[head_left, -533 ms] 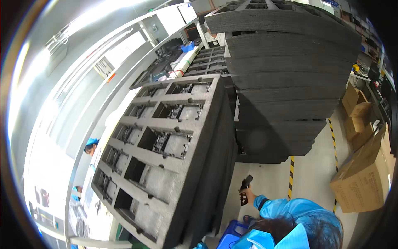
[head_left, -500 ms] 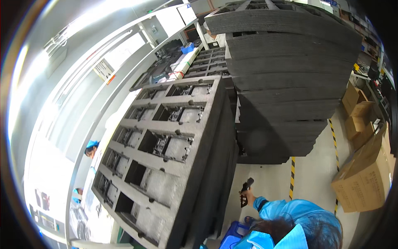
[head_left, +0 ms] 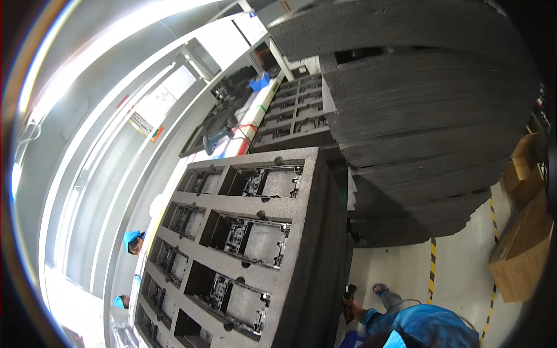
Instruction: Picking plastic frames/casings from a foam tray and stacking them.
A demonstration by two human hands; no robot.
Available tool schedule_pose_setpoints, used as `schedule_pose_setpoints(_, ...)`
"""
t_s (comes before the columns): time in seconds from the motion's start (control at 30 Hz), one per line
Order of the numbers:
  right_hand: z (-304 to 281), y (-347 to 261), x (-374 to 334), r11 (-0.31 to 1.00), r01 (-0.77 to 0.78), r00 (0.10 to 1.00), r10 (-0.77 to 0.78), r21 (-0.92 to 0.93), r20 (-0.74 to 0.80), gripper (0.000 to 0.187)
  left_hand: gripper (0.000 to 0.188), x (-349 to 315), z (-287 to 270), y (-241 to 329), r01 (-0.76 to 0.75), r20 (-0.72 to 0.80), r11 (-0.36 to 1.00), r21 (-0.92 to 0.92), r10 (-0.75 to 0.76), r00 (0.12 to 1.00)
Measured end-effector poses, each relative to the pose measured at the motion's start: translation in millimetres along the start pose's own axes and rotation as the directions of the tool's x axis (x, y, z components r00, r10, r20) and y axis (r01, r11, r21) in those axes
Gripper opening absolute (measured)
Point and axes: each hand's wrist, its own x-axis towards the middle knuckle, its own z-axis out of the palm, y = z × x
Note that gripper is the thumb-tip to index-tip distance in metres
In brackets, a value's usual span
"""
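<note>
A white desk runs along the left. Near it, a gray foam tray holds black frames in its pockets; its right edge drops steeply. A tall dark foam stack stands farther back. Open floor with striped tape leads to brown boxes. Low down, a co-worker's hand seems to grip a black thing. The wearer's hands are out of sight, so nobody can tell what their fingers do.
</note>
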Motion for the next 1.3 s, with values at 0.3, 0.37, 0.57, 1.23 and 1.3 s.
schedule_pose_setpoints(0.3,4.8,-17.2,6.8,0.993,0.108,0.994,-0.107,0.042,-0.034,0.049,0.041,31.1,12.5,5.0,0.037,-0.029,0.999,-0.023,-0.038,0.999)
schedule_pose_setpoints(0.37,6.6,-16.1,8.4,0.989,0.144,0.989,-0.143,0.044,-0.042,0.050,0.041,37.9,6.2,5.3,0.047,-0.021,0.999,-0.027,-0.048,0.999)
schedule_pose_setpoints(0.57,4.7,-16.7,7.0,0.967,0.245,0.969,-0.243,0.067,-0.040,0.054,0.041,51.2,-3.4,1.6,0.060,0.019,0.998,-0.034,-0.059,0.998)
schedule_pose_setpoints(1.23,-34.1,16.8,57.8,0.965,0.215,0.976,-0.215,0.150,-0.019,0.039,0.043,81.0,-44.1,-1.4,0.103,0.129,0.991,-0.081,-0.092,0.987)
schedule_pose_setpoints(1.3,-35.7,15.2,56.7,0.970,0.202,0.979,-0.202,0.133,-0.019,0.040,0.044,83.7,-46.2,-0.5,0.105,0.133,0.989,-0.104,-0.091,0.987)
